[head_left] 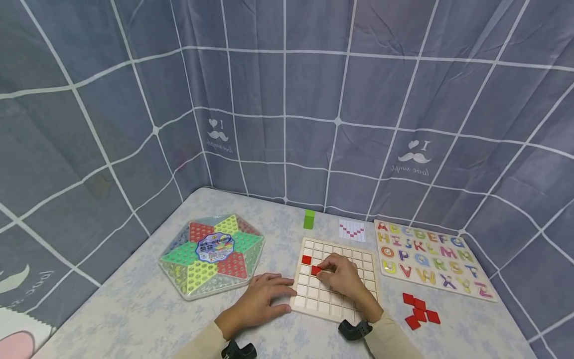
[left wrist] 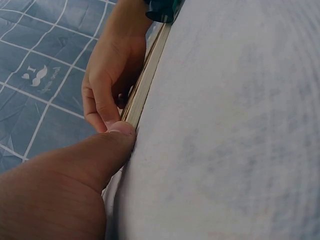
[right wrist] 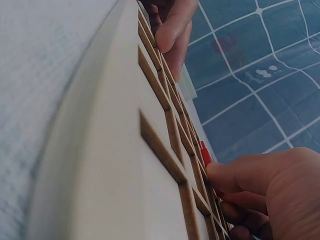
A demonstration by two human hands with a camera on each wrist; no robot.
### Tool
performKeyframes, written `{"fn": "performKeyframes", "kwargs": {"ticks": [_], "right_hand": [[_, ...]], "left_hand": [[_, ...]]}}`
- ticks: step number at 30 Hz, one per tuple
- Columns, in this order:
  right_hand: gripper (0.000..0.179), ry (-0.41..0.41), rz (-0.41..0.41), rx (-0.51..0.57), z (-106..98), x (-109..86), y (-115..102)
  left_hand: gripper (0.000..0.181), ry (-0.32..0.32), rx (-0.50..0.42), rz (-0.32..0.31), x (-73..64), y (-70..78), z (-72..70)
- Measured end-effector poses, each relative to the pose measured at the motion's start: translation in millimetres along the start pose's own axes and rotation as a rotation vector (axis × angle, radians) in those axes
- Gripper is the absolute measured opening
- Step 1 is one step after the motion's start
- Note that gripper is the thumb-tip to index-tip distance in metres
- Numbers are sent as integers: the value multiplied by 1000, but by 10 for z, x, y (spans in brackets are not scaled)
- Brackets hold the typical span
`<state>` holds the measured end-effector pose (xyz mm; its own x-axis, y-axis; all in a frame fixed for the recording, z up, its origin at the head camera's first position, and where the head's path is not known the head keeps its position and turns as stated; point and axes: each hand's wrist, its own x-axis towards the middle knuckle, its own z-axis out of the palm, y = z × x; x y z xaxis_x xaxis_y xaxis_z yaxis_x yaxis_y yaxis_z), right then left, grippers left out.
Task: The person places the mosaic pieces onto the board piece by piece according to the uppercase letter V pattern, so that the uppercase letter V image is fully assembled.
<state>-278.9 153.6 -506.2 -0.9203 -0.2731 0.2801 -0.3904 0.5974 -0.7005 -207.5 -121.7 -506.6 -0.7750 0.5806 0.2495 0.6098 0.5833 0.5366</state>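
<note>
The wooden grid board (head_left: 306, 302) lies on the table in the head view, its square cells divided by raised strips. My right hand (head_left: 343, 275) is over its middle left, thumb and fingers pinching a red square tile (head_left: 315, 270) at one of the cells. Up and to the left of that, another red tile (head_left: 307, 260) sits in a cell. My left hand (head_left: 264, 300) rests at the board's left edge with fingers spread. In the left wrist view its thumb (left wrist: 122, 129) touches the board's side.
Several loose red tiles (head_left: 419, 314) lie right of the board. Behind it are a green block (head_left: 309, 219) and a pattern card (head_left: 352, 230) with a red V of squares. An alphabet board (head_left: 426, 259) stands right, a star-shaped Chinese checkers set (head_left: 213, 257) left.
</note>
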Motion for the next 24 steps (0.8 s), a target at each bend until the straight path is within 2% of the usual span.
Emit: {"fn": "performKeyframes", "kwargs": {"ticks": [9, 17, 21, 24], "right_hand": [[14, 36, -54, -27, 36, -24, 20], [13, 52, -187, -240, 22, -18, -57], [14, -7, -144, -264, -9, -19, -78], [25, -70, -130, -208, -71, -35, -61]], "left_hand": [[32, -1, 6, 4, -17, -29, 27], [31, 18, 6, 13, -17, -28, 12], [31, 27, 10, 22, -7, -26, 12], [31, 28, 16, 28, -4, -26, 10]]}}
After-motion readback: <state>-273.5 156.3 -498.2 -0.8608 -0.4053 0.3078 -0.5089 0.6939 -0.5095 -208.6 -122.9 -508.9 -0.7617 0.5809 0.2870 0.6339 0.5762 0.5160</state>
